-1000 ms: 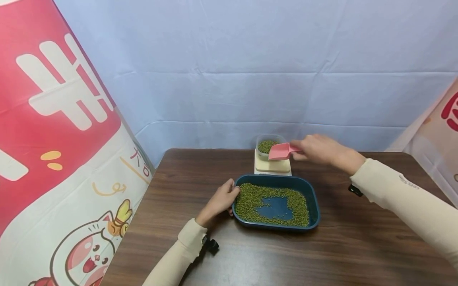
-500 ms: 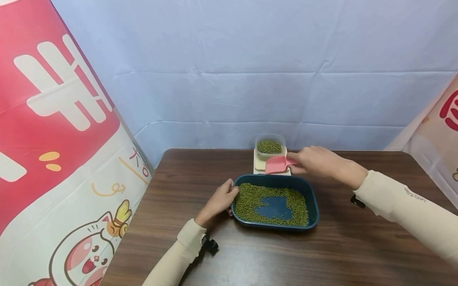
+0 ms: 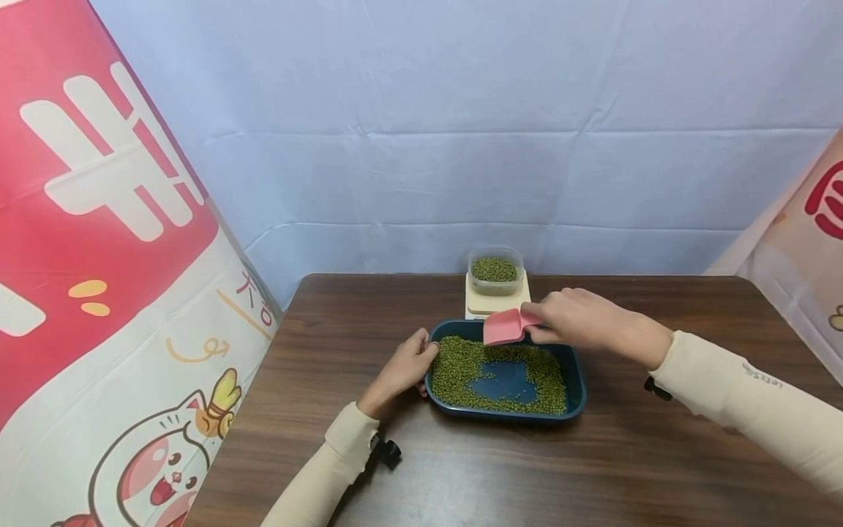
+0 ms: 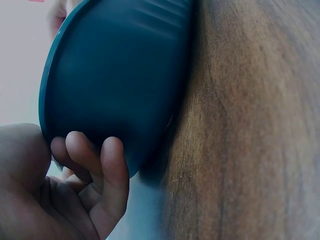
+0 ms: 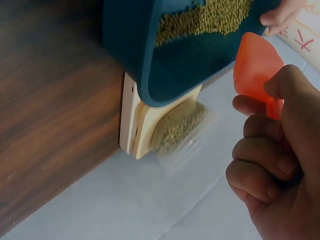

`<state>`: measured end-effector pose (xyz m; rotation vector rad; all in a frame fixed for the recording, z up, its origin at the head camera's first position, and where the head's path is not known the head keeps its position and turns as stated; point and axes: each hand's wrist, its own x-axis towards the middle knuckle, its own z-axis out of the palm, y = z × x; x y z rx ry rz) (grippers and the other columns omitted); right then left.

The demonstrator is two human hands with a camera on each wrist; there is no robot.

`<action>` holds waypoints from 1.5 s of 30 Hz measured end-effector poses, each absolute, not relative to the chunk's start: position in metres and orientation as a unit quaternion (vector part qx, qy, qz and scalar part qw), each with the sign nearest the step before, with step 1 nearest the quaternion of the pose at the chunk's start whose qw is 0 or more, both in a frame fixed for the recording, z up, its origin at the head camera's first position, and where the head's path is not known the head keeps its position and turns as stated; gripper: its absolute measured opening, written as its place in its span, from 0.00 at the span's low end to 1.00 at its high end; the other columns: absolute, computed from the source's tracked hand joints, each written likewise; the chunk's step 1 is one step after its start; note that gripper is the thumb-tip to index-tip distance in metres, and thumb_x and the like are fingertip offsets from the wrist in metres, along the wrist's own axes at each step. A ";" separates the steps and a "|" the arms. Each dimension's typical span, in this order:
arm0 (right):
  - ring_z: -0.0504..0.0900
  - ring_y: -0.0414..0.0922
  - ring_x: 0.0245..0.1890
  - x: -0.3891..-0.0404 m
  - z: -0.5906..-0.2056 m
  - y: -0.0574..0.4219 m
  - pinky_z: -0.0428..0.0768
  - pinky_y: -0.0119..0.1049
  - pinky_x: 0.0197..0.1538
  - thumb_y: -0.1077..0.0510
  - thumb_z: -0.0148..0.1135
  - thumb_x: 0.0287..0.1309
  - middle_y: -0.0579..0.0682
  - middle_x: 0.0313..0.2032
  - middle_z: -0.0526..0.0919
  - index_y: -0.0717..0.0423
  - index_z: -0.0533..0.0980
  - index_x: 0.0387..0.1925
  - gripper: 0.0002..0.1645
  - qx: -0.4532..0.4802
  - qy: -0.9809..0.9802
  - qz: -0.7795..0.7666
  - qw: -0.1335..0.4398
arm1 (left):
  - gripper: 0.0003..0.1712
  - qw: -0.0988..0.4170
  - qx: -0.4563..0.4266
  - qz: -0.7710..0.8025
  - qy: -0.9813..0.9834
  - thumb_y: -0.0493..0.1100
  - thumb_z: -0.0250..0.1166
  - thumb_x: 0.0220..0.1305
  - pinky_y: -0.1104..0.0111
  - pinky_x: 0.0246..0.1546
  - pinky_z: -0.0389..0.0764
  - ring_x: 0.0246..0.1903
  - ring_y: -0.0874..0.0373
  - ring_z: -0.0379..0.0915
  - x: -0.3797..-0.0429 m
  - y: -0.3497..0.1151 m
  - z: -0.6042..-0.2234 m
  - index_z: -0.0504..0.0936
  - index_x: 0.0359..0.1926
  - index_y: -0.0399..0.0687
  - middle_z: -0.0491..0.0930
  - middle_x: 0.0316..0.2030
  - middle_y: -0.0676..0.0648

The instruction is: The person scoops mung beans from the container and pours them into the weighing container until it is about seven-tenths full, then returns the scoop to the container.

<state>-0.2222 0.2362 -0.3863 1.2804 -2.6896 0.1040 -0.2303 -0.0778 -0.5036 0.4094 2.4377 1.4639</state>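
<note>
My right hand (image 3: 576,318) grips a pink scoop (image 3: 504,327) by its handle, over the far side of a dark blue tray (image 3: 579,373). No beans show in the scoop. Small green beans (image 3: 454,373) lie in the tray, with a bare patch of its floor in the middle. At the tray's left end my left hand (image 3: 408,362) holds the rim; the left wrist view shows its thumb over the edge and fingertips against the outer wall. Behind the tray, a clear plastic container (image 3: 495,282) of green beans sits on a cream kitchen scale (image 3: 484,303).
The brown wooden table (image 3: 342,329) carries the tray and the scale, which stands near the far edge. A pale cloth (image 3: 421,176) hangs behind it. A printed red and white banner (image 3: 132,293) hangs at the left, another at the right.
My right hand has brought the scoop from the clear container back toward me, past the scale, to over the tray. My left hand keeps its hold on the tray rim.
</note>
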 end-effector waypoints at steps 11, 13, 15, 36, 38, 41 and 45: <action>0.53 0.34 0.14 -0.218 -0.412 0.229 0.51 0.28 0.15 0.52 0.63 0.57 0.35 0.15 0.52 0.45 0.68 0.28 0.11 0.424 -0.903 0.043 0.046 | 0.13 0.133 0.142 0.507 0.840 0.48 0.46 0.75 0.59 0.10 0.82 0.09 0.50 0.74 -0.231 -0.079 -0.504 0.62 0.34 0.44 0.72 0.16 0.43; 0.53 0.34 0.13 -0.217 -0.414 0.227 0.52 0.27 0.15 0.52 0.63 0.57 0.35 0.15 0.52 0.45 0.68 0.28 0.11 0.429 -0.901 0.049 0.048 | 0.13 0.134 0.140 0.506 0.840 0.47 0.46 0.75 0.59 0.10 0.82 0.09 0.51 0.74 -0.231 -0.079 -0.503 0.62 0.34 0.44 0.72 0.16 0.43; 0.53 0.33 0.13 -0.217 -0.416 0.225 0.52 0.27 0.15 0.53 0.63 0.57 0.35 0.15 0.52 0.46 0.68 0.28 0.11 0.434 -0.898 0.054 0.050 | 0.13 0.134 0.140 0.505 0.841 0.47 0.46 0.75 0.60 0.10 0.82 0.09 0.51 0.74 -0.230 -0.079 -0.502 0.62 0.34 0.44 0.72 0.16 0.43; 0.54 0.34 0.13 -0.219 -0.434 0.206 0.51 0.27 0.17 0.53 0.61 0.60 0.36 0.14 0.53 0.47 0.69 0.30 0.08 0.450 -0.890 0.064 0.022 | 0.14 0.134 0.136 0.505 0.842 0.49 0.47 0.74 0.59 0.09 0.81 0.09 0.51 0.74 -0.230 -0.078 -0.503 0.63 0.34 0.45 0.72 0.16 0.43; 0.54 0.34 0.13 -0.219 -0.435 0.204 0.51 0.27 0.17 0.53 0.61 0.60 0.36 0.14 0.53 0.46 0.69 0.30 0.08 0.452 -0.889 0.066 0.024 | 0.13 0.134 0.136 0.505 0.842 0.48 0.47 0.74 0.59 0.09 0.81 0.09 0.51 0.74 -0.230 -0.078 -0.503 0.64 0.34 0.45 0.73 0.16 0.43; 0.54 0.34 0.13 -0.221 -0.437 0.201 0.50 0.27 0.17 0.53 0.60 0.61 0.36 0.14 0.53 0.47 0.69 0.31 0.08 0.453 -0.889 0.066 0.018 | 0.13 0.135 0.136 0.505 0.842 0.49 0.47 0.74 0.59 0.09 0.81 0.09 0.52 0.74 -0.230 -0.078 -0.503 0.64 0.34 0.45 0.73 0.16 0.43; 0.53 0.35 0.13 -0.222 -0.437 0.197 0.50 0.28 0.17 0.53 0.59 0.62 0.37 0.14 0.54 0.47 0.69 0.31 0.07 0.450 -0.891 0.067 0.006 | 0.14 0.134 0.137 0.503 0.843 0.50 0.47 0.73 0.59 0.09 0.81 0.09 0.52 0.74 -0.230 -0.079 -0.503 0.63 0.34 0.45 0.73 0.16 0.43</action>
